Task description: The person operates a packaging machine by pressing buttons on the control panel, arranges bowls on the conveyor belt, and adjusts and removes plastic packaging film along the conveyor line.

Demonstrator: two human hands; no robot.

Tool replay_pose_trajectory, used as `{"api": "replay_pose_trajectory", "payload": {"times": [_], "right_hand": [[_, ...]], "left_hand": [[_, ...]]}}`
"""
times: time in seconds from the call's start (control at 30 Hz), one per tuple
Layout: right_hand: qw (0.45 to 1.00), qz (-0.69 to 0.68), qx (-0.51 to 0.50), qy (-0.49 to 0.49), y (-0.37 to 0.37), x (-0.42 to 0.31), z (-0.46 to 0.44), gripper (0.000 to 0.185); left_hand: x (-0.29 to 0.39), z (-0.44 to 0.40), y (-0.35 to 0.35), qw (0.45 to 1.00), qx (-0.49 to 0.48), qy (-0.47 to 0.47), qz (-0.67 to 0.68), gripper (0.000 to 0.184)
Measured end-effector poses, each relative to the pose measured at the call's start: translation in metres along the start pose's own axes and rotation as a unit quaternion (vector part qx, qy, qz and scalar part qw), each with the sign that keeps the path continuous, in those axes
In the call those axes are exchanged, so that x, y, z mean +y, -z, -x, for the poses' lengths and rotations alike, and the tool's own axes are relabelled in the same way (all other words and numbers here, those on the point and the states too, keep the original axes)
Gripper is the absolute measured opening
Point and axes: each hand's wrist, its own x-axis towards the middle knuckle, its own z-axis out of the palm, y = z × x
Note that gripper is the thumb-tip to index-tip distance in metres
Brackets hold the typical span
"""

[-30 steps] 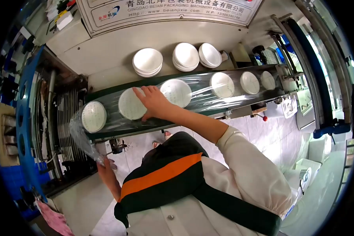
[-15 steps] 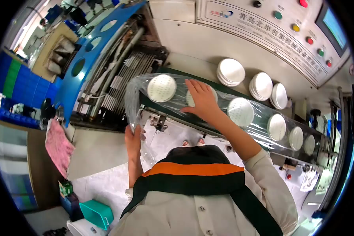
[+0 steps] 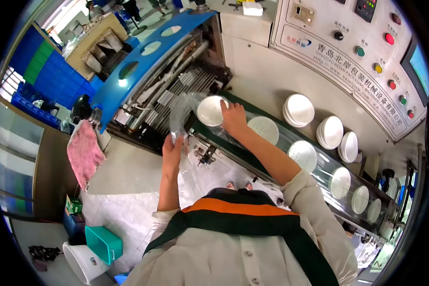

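Note:
My left hand [image 3: 172, 150] is closed on the gathered end of a clear plastic film [image 3: 178, 118] at the conveyor's left end. The fingers of my right hand [image 3: 234, 119] are curled over the right rim of a white bowl [image 3: 209, 112]; its inside shows without film over it. To the right, a dotted white round piece [image 3: 263, 130] lies under the film, followed by several more, such as a nearer one [image 3: 301, 156]. All rest in a row on the dark green conveyor belt [image 3: 252, 159]. My right forearm crosses above the belt.
Stacked white bowls [image 3: 299, 109] stand on the ledge behind the belt. A control panel [image 3: 341, 57] with buttons rises above them. To the left are metal rollers [image 3: 176, 93] and a blue perforated guard [image 3: 148, 50]. A pink cloth [image 3: 85, 155] hangs by a teal bin [image 3: 104, 244].
My right hand has gone from lying spread over the second round piece to the leftmost bowl's rim. The film has come off that bowl, bunched leftward in my left hand. The view has shifted.

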Motion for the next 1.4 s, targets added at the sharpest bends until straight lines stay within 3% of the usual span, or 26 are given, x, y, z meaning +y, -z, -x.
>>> {"api": "replay_pose_trajectory", "payload": {"times": [0.07,0.13,0.2,0.23,0.3,0.33,0.4,0.47,0.53,0.6,0.63,0.67,0.73,0.77,0.8,0.87,0.9,0.93,1.0,1.07,1.13,1.2,1.23,1.27,1.33,1.4], "right_hand": [[0.996,-0.077,0.016,-0.030,0.007,-0.004,0.007,0.089],[0.995,-0.033,0.090,-0.014,-0.001,-0.003,0.013,0.093],[0.993,-0.108,0.041,-0.021,0.006,-0.001,0.006,0.091],[0.993,-0.109,0.055,-0.010,0.007,0.000,0.000,0.091],[0.984,-0.144,-0.089,-0.059,0.003,0.002,-0.006,0.088],[0.984,-0.146,-0.085,-0.052,0.005,0.001,-0.001,0.088],[0.994,-0.057,0.095,0.006,0.024,-0.003,0.011,0.083],[0.973,-0.129,0.187,0.050,0.049,-0.016,0.013,0.074],[0.905,-0.421,0.057,0.018,0.048,-0.040,0.010,0.064],[0.705,-0.697,-0.117,-0.062,0.040,-0.062,-0.003,0.058],[0.602,-0.773,-0.181,-0.085,0.039,-0.068,-0.012,0.051],[0.598,-0.774,-0.189,-0.084,0.036,-0.073,-0.017,0.051],[0.609,-0.782,-0.115,-0.067,0.030,-0.078,-0.029,0.048],[0.649,-0.751,-0.087,-0.088,0.041,-0.081,-0.032,0.044],[0.649,-0.751,-0.084,-0.091,0.042,-0.080,-0.040,0.044],[0.853,-0.521,-0.013,0.022,0.040,-0.080,-0.054,0.043],[0.898,-0.433,0.041,0.059,0.038,-0.084,-0.061,0.041],[0.898,-0.435,0.039,0.047,0.033,-0.089,-0.069,0.041],[0.852,-0.513,-0.105,-0.015,0.019,-0.101,-0.083,0.037],[0.739,-0.645,-0.187,-0.057,-0.014,-0.117,-0.096,0.021],[0.453,-0.857,-0.198,-0.145,-0.040,-0.139,-0.099,0.022],[0.273,-0.911,-0.201,-0.233,-0.058,-0.157,-0.114,0.015],[0.226,-0.916,-0.164,-0.288,-0.070,-0.167,-0.122,0.023],[0.217,-0.917,-0.149,-0.300,-0.073,-0.175,-0.128,0.023],[0.146,-0.956,-0.108,-0.231,-0.079,-0.182,-0.137,0.029],[0.207,-0.943,-0.118,-0.234,-0.085,-0.187,-0.152,0.025]], "left_hand": [[0.006,-0.006,-0.003,0.999,0.014,-0.039,-0.035,0.015],[0.009,-0.008,-0.004,0.999,0.010,-0.020,-0.033,0.015],[-0.004,-0.016,0.004,0.996,0.036,-0.017,-0.077,0.021],[-0.032,-0.031,0.015,0.978,0.039,-0.091,-0.181,0.019],[0.010,-0.021,0.004,0.956,0.076,-0.148,-0.244,0.023],[0.032,-0.013,-0.002,0.928,0.104,-0.189,-0.304,0.027],[0.055,-0.013,-0.003,0.938,0.103,-0.150,-0.294,0.032],[0.065,-0.019,-0.001,0.859,0.080,-0.194,-0.468,0.029],[0.076,-0.025,-0.005,0.843,0.071,-0.215,-0.487,0.025],[0.107,-0.023,-0.015,0.794,-0.101,-0.214,-0.560,0.025],[0.124,-0.024,-0.020,0.807,-0.180,-0.211,-0.521,0.029],[0.145,-0.025,-0.017,0.809,-0.176,-0.203,-0.523,0.029],[0.187,-0.034,-0.014,0.677,-0.336,-0.205,-0.622,0.036],[0.207,-0.046,-0.004,0.664,-0.328,-0.233,-0.630,0.038],[0.229,-0.060,0.006,0.649,-0.322,-0.263,-0.637,0.041],[0.292,-0.089,0.015,0.686,-0.330,-0.114,-0.639,0.042],[0.315,-0.104,0.021,0.721,-0.312,-0.121,-0.607,0.038],[0.317,-0.149,0.050,0.775,-0.293,-0.094,-0.552,0.032],[0.324,-0.215,0.095,0.778,-0.195,-0.147,-0.579,0.033],[0.308,-0.265,0.126,0.763,-0.144,-0.063,-0.627,0.035],[0.276,-0.275,0.129,0.820,-0.165,0.147,-0.529,0.042],[0.222,-0.311,0.153,0.813,-0.275,0.231,-0.459,0.046],[0.197,-0.324,0.158,0.794,-0.339,0.275,-0.423,0.040],[0.175,-0.332,0.160,0.767,-0.400,0.319,-0.386,0.036],[0.149,-0.342,0.155,0.741,-0.437,0.342,-0.379,0.034],[0.138,-0.328,0.144,0.742,-0.407,0.279,-0.454,0.033]]}}
